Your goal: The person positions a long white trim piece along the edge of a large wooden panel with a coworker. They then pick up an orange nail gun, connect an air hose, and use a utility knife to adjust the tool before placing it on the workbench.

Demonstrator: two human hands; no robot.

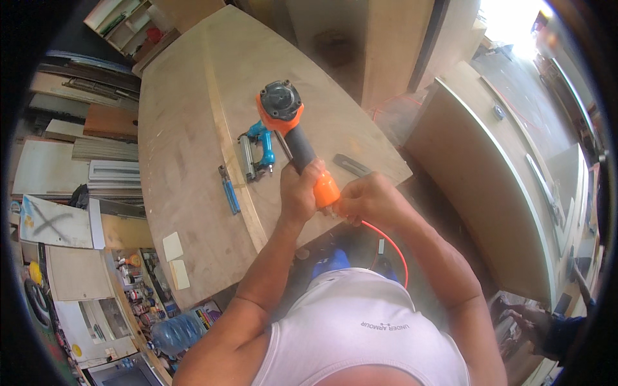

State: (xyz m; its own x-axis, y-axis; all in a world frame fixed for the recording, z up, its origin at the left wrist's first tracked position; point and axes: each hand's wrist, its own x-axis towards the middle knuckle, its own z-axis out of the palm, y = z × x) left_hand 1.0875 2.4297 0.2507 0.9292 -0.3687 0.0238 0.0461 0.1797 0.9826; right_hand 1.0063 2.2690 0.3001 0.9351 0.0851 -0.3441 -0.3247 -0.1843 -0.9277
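Observation:
An orange and black pneumatic nail gun (281, 101) is held up over the near part of the workbench. My left hand (301, 188) wraps round the lower end of its dark grip, just above the orange base. At that base, my right hand (373, 199) is closed on the end of a red-orange air hose (396, 248), which curves down past my right side. The coupling is mostly covered by my fingers. Behind the nail gun, a teal nailer (261, 149) lies on the bench. Blue-handled pliers (229, 190) rest to its left, and a grey utility knife (351, 165) lies to its right.
The wooden workbench (174, 122) bears a long thin wood strip (222, 122) and two pale pads (172, 246). Stacked boards (112, 122) stand at left, above a clear blue water bottle (177, 333). A large panel (473, 174) stands at right, where another person's hand (524, 321) shows.

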